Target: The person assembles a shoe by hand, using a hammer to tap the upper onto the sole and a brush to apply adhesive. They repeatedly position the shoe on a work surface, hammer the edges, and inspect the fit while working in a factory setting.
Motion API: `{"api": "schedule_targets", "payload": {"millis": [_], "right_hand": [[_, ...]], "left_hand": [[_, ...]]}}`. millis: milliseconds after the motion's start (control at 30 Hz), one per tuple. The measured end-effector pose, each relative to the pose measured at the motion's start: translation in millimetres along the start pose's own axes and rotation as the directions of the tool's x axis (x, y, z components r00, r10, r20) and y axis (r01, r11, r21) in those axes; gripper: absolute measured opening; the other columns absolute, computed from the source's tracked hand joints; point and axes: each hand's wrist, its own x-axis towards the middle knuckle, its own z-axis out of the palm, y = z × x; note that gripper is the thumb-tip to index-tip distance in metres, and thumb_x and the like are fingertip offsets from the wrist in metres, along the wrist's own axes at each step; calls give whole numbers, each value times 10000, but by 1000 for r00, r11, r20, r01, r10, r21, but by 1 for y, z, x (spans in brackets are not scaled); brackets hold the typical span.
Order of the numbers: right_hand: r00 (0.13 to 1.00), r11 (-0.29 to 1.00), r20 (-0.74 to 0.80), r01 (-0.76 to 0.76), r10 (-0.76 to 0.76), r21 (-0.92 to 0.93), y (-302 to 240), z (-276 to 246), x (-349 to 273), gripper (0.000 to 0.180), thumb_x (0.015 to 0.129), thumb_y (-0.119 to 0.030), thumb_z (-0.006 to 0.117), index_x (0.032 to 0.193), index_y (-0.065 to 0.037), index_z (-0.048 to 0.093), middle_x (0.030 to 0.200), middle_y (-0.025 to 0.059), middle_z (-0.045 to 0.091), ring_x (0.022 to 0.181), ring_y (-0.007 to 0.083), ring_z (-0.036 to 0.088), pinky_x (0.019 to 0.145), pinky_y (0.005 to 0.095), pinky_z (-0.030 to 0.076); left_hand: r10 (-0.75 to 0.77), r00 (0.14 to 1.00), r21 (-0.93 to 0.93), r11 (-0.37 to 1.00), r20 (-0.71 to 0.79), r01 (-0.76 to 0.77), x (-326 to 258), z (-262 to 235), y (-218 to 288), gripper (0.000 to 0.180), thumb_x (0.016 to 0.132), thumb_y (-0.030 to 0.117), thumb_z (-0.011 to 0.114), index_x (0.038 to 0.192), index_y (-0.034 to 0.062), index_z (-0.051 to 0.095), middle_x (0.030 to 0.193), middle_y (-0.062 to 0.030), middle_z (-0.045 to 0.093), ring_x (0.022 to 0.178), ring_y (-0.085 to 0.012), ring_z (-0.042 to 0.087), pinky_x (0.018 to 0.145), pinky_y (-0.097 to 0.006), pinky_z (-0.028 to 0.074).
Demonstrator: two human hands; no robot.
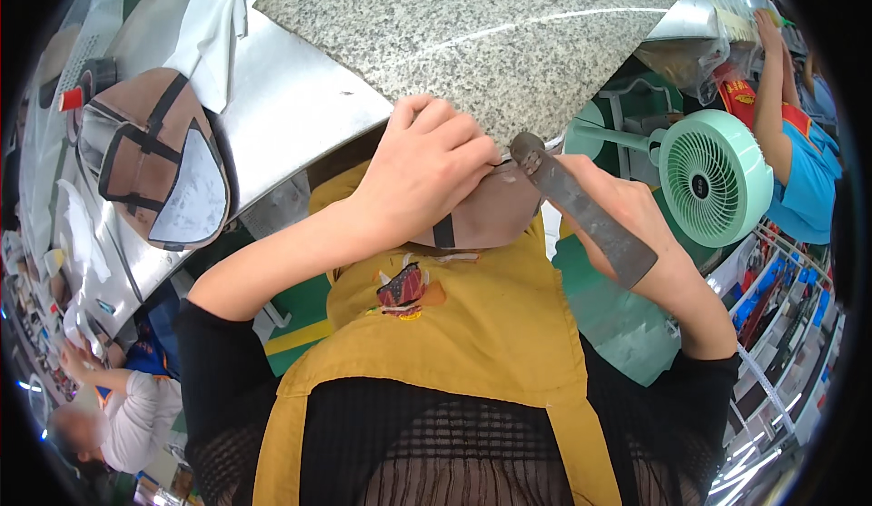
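Two hands meet at the edge of a granite slab (pixel 472 34), and the work sits between them. On the left, a finished stack of brown shoe uppers (pixel 159 156) lies on the steel bench (pixel 291 106), flat panels with dark straps and pale grey inserts. The left hand (pixel 427 170) has its fingers curled together and pressed down on a brown upper piece (pixel 486 215), pinning it against the slab edge above the yellow apron (pixel 454 324). The right hand (pixel 636 215) has its fingers closed round a flat metal knife (pixel 581 206), worn and dull grey, its rounded tip touching the piece just beside the left fingertips. The step would go best with the piece held taut and flat on the hard stone, and the blade kept at a shallow angle (the left fingertips lie close to the tip). The slab is speckled and polished; the piece looks supple and matte. Further right stands a green fan (pixel 713 179).
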Motion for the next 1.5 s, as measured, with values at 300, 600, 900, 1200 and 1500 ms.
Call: {"api": "schedule_targets", "payload": {"millis": [300, 600, 900, 1200, 1500], "right_hand": [[1000, 998, 1, 11, -11, 66, 3, -3, -2, 309, 803, -41, 573, 1099, -24, 488, 946, 173, 585, 800, 383, 594, 644, 398, 486], [998, 997, 13, 63, -63, -34, 3, 5, -1, 438, 742, 25, 562, 1171, 4, 473, 892, 185, 581, 793, 380, 596, 661, 380, 473], [999, 989, -42, 40, -34, 140, 4, 7, -5, 386, 773, -67, 596, 1132, -17, 464, 915, 159, 603, 790, 355, 612, 624, 394, 490], [997, 988, -64, 53, -44, 142, -7, 5, -1, 268, 888, -42, 536, 1152, -4, 514, 857, 140, 578, 674, 336, 552, 623, 332, 440], [997, 997, -36, 62, -64, -47, -5, 20, -2, 335, 811, -61, 564, 1123, -29, 447, 883, 185, 606, 816, 386, 606, 635, 423, 483]], "left_hand": [[192, 980, 177, 968, -49, -181, -3, 0, 3, 252, 653, 97, 609, 904, 108, 591, 827, 9, 513, 820, -181, 503, 880, -386, 404], [99, 994, 113, 989, -48, -93, -5, 2, 3, 218, 655, 83, 649, 862, 120, 591, 825, 12, 530, 822, -188, 510, 861, -369, 397], [106, 989, 109, 990, -106, -95, -11, 3, 3, 236, 625, 83, 664, 850, 119, 600, 828, 5, 539, 817, -198, 513, 832, -377, 405], [177, 979, 139, 977, -99, -162, -13, 1, 5, 231, 648, 111, 601, 879, 95, 586, 850, -2, 524, 823, -197, 507, 850, -385, 407], [41, 996, 65, 997, -80, -36, -14, 2, 6, 215, 669, 101, 661, 868, 111, 579, 855, -8, 539, 866, -209, 516, 878, -384, 392]]}}
